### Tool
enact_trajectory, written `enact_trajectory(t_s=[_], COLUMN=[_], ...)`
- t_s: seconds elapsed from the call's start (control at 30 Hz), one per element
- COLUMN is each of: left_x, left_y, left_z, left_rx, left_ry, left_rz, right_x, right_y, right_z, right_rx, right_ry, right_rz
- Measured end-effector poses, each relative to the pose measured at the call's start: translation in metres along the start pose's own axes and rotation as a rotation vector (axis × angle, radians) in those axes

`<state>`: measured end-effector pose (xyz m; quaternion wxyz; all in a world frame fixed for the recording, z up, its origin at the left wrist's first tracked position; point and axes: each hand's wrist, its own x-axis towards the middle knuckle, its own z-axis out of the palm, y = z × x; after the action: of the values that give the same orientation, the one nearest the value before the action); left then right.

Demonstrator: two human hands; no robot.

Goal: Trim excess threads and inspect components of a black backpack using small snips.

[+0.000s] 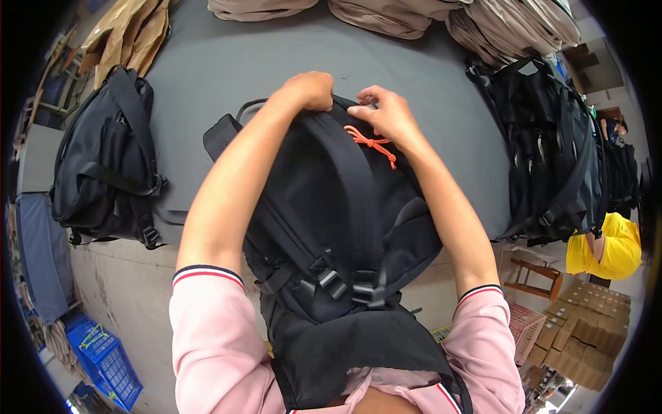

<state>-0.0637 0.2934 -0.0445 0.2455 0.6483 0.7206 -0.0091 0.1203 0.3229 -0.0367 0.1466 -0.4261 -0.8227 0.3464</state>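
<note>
Black backpack point(303, 183): its top should be held taut; left hand point(314, 90) curled there, grip unclear; right hand point(386, 112) loosely parted alongside.

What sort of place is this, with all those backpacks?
Maybe a bag workshop or packing room. A black backpack is being handled at a big grey table, more dark backpacks sit at its sides, and cardboard boxes are piled nearby.

Grey table point(200, 62), black backpacks point(310, 179) across it, beige bundles point(386, 16) (perhaps bags) along far edge
</note>
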Motion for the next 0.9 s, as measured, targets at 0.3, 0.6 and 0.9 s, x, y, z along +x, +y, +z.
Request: enact_trajectory(t_s=[0.3, 0.6, 0.9], left_x=[-0.035, -0.078, -0.12], left_y=[-0.011, 0.009, 0.045], left_z=[0.027, 0.013, 0.013], left_rx=[-0.47, -1.172, -1.466], left_ry=[0.391, 0.186, 0.515], left_rz=[0.012, -0.021, 0.133], right_x=[-0.002, -0.039, -0.087], right_y=[-0.003, -0.023, -0.059], right_z=[0.019, -0.003, -0.025], right_rx=[-0.116, 0.256, 0.005], right_ry=[0.049, 0.033, 0.298], right_rz=[0.025, -0.061, -0.27])
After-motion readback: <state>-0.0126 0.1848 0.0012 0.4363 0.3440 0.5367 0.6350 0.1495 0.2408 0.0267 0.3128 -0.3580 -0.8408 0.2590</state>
